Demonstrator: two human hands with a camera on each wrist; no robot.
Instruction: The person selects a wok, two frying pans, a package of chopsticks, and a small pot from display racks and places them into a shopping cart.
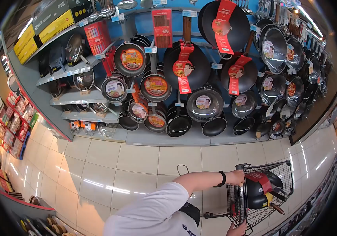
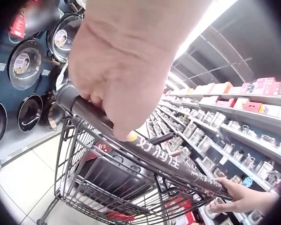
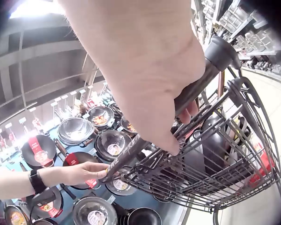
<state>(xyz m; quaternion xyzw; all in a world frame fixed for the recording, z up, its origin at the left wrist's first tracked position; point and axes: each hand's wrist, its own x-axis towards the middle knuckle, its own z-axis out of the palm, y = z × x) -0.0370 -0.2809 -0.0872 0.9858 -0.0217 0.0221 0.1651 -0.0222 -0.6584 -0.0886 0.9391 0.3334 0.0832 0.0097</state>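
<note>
My left hand (image 1: 237, 177), below a black wristband (image 1: 220, 179), grips the shelf-side end of a shopping cart's dark handle (image 2: 152, 151). At the handle's other end, my right hand (image 3: 154, 89) is curled round the bar, its thumb along the near side. White lettering runs along the handle between the two hands. Inside the wire shopping cart (image 1: 290, 167) lies black cookware (image 1: 255, 194) with a red sleeve (image 1: 258, 179). A wooden handle (image 1: 277, 209) sticks out beyond it. The undersides of both palms are hidden.
A wall display of woks and frying pans (image 1: 186, 67) stands alongside, above a grey base ledge (image 1: 168, 138). Opposite, shelves (image 2: 243, 133) hold metal pots and boxes. Pale floor tiles (image 1: 137, 157) run between them. A red rack of packages (image 1: 15, 126) stands at far left.
</note>
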